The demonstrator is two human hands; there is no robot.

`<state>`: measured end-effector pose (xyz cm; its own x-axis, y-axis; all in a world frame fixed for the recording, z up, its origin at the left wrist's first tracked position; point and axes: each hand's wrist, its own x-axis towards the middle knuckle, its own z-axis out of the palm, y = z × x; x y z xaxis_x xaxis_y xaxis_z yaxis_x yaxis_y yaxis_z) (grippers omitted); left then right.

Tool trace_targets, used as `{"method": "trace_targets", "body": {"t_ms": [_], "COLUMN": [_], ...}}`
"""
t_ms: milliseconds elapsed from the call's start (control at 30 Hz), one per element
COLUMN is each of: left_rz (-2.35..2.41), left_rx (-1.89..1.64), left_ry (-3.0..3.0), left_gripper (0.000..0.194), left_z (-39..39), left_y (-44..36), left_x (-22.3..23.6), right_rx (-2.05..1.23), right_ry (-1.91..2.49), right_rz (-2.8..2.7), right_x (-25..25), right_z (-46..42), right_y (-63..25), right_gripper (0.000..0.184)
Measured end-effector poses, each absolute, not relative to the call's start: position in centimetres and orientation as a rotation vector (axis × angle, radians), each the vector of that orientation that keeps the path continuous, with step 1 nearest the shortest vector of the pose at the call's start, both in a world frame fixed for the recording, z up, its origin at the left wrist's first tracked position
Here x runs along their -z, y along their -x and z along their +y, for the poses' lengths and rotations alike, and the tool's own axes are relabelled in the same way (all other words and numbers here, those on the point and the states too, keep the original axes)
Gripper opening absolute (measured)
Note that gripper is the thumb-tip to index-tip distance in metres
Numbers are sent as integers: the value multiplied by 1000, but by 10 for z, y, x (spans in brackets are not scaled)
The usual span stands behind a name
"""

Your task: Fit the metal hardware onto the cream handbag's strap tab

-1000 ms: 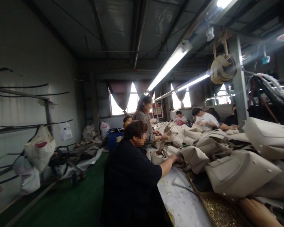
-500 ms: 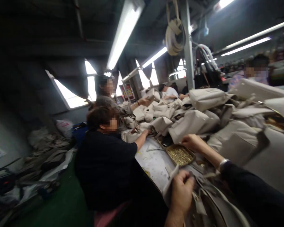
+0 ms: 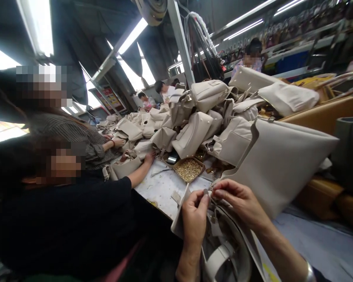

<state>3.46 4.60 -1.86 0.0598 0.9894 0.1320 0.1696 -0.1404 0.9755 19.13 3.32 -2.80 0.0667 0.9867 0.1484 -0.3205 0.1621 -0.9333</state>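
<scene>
A beige handbag (image 3: 220, 256) with its strap and open inside lies in front of me. My left hand (image 3: 194, 213) is closed on its upper edge, thumb and bent fingers pinching the material. Just to the right, my right hand (image 3: 242, 201) has thumb and fingertips pressed together close to the left thumb. Whatever the right fingertips hold is too small to make out. Beyond both hands stands a shallow brown tray (image 3: 180, 176) filled with small gold metal pieces (image 3: 189, 169).
Beige bags (image 3: 191, 133) are heaped along the table (image 3: 153, 188). A large beige bag (image 3: 285, 160) stands right of my hands. At the left, a co-worker in black (image 3: 100, 211) reaches to the pile, beside another in stripes (image 3: 67, 133). A dark grey container (image 3: 350, 152) stands far right.
My right hand has come back from beside the tray of gold pieces to my left hand at the bag's edge. The view has turned right; the striped co-worker's hands have lowered to the pile.
</scene>
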Motion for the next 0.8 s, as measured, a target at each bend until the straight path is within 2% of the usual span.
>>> {"method": "trace_targets", "body": {"t_ms": [200,467,800], "left_rz": [1290,1298,1306], "left_rx": [-1199,-1211,-1233], "left_ry": [-1576,-1640,-1696], "left_gripper": [17,17,17], "left_z": [36,31,30], "left_y": [-46,-54,-55], "left_x": [9,6,5], "right_rx": [-926,-1276,-1308], "right_ry": [876,815,812], "right_rz": [-1110,-771,-740], "right_x": [37,47,42], "right_z": [29,29,27], "right_y": [-192,-187,-187], "right_gripper": [22,32,35]}}
